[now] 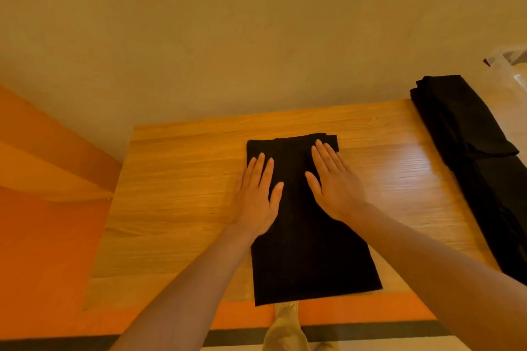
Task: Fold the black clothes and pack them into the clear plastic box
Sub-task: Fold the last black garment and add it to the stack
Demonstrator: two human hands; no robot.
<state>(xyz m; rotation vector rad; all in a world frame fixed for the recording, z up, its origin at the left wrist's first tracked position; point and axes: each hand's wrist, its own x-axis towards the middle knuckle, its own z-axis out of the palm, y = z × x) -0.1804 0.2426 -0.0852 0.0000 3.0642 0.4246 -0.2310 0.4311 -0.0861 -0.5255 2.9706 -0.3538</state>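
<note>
A black garment (308,251) lies folded into a long rectangle in the middle of the wooden table (176,196). My left hand (258,196) rests flat on its left edge with fingers straight, part of the palm over the wood. Flat on the cloth's upper right part lies my right hand (333,182), fingers spread and straight. A pile of other black clothes (467,134) lies along the table's right edge. Only a corner of the clear plastic box (510,63) shows at the far right, beyond the pile.
The table stands against a beige wall (228,37). An orange surface (42,236) runs on the left and along the table's near edge. Below, my leg in beige trousers (285,330) shows over the floor.
</note>
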